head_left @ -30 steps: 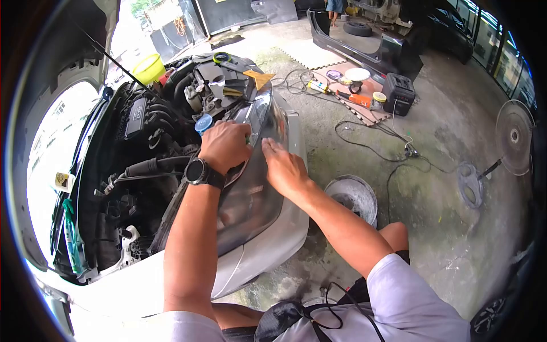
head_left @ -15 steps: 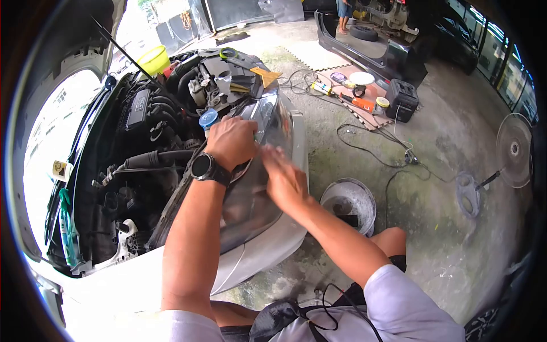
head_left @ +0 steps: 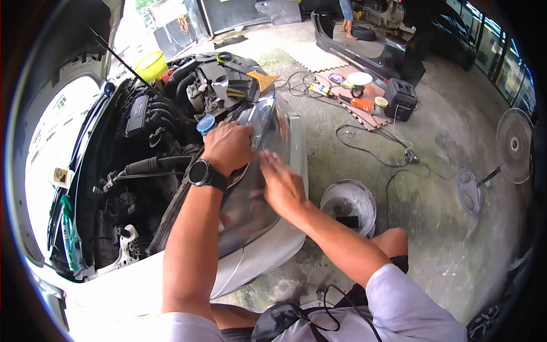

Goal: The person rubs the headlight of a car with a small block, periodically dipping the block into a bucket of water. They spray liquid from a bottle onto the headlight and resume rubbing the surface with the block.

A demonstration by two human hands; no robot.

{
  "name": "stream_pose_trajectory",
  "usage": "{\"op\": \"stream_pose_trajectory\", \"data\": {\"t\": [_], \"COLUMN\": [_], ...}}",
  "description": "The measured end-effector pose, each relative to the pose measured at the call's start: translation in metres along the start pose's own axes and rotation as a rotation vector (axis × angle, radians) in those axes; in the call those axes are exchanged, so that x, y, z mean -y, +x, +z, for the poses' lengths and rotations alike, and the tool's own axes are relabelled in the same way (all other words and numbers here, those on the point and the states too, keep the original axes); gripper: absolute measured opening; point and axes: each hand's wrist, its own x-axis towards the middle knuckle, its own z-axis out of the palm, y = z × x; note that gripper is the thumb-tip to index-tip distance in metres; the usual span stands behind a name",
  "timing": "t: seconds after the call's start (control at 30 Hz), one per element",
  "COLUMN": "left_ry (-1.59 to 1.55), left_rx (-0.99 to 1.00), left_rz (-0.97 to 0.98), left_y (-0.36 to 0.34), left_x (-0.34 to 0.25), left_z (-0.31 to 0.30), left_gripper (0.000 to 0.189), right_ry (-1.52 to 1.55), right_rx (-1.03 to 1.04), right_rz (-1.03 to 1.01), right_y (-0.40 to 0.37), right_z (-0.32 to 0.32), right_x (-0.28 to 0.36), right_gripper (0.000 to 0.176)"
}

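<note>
A car headlight (head_left: 250,208) with a hazy, greyish lens lies under both hands at the front corner of a white car. My left hand (head_left: 229,147), with a black watch on the wrist, is closed over the headlight's upper inner edge; what it holds, if anything, is hidden under the fingers. Just right of it, my right hand (head_left: 282,181) is held flat over the lens, fingers stretched out, its fingertips near the left hand. A blue cap (head_left: 205,124) sits beyond the left hand, beside the open engine bay (head_left: 137,122).
A bucket (head_left: 348,206) stands on the floor right of the bumper. Cables, a mat (head_left: 373,117) with tools, a black power box (head_left: 400,100) and a fan (head_left: 514,143) lie farther right. A person's legs (head_left: 347,20) show at the back.
The left hand has shifted slightly down and left, and the right hand slightly down. At the back, the person's legs have moved a little to the right.
</note>
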Motion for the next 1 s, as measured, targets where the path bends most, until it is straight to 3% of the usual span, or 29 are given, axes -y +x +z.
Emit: {"op": "stream_pose_trajectory", "data": {"t": [0.1,0.27,0.4,0.5,0.67,0.9,1.0], "left_ry": [0.002,-0.003,0.02,-0.016,-0.007,0.003,-0.007], "left_rx": [0.019,0.003,-0.002,0.002,-0.035,0.006,-0.028], "left_rz": [-0.001,0.004,0.012,-0.018,0.024,-0.018,0.016], "left_y": [-0.002,-0.003,-0.001,-0.002,0.0,-0.002,0.0], "left_x": [0.001,0.0,0.002,-0.002,0.005,-0.002,0.002], "left_z": [0.002,0.003,0.005,0.002,0.009,0.0,0.001], "left_gripper": [0.03,0.028,0.028,0.028,0.029,0.028,0.027], "right_ry": [0.037,0.029,0.068,-0.003,0.028,0.009,0.052], "right_rx": [0.016,-0.008,0.006,0.01,-0.028,0.011,0.005], "right_rz": [-0.071,0.012,-0.081,-0.016,-0.059,0.015,-0.076], "right_y": [-0.005,0.007,-0.007,0.015,-0.005,0.011,-0.003], "right_z": [-0.007,-0.002,-0.013,-0.001,-0.005,0.005,-0.008], "right_x": [-0.004,-0.005,0.006,-0.018,0.004,-0.015,0.005], "right_gripper": [0.054,0.051,0.053,0.055,0.053,0.057,0.058]}}
